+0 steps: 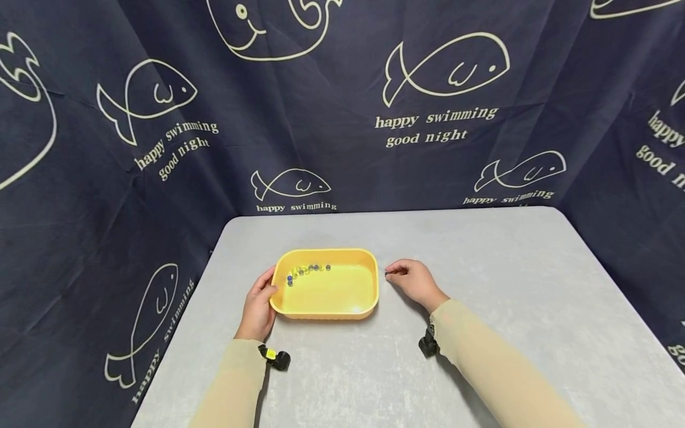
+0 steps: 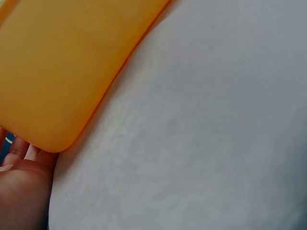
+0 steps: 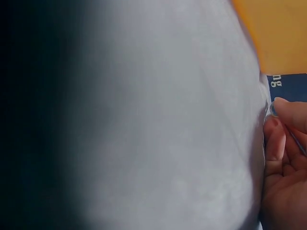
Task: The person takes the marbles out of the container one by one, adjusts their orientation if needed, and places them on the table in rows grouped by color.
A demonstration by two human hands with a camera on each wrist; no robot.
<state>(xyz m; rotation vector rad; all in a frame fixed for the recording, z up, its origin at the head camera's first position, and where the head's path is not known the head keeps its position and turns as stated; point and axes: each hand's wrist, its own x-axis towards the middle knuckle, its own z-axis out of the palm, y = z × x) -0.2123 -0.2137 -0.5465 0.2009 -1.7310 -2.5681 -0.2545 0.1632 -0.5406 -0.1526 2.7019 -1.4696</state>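
A yellow plastic basin [image 1: 334, 297] with rounded corners stands on the table. Inside, glass marbles [image 1: 290, 279], some blue and some clear or yellowish, lie in a curved line along the left and back. My left hand [image 1: 259, 309] grips the basin's left end, its thumb over the rim; in the left wrist view its fingers lie beside the basin's outer wall [image 2: 62, 86]. Just right of the basin, my right hand [image 1: 414, 280] pinches a small bluish glass marble [image 3: 273, 109] between thumb and fingers. That marble is mostly covered by the fingertips.
The pale grey table [image 1: 481, 255] stretches to both sides and in front of the basin. A dark blue curtain [image 1: 348, 131] with white fish drawings hangs behind and beside it. Black wrist cameras [image 1: 428, 343] sit on both sleeves.
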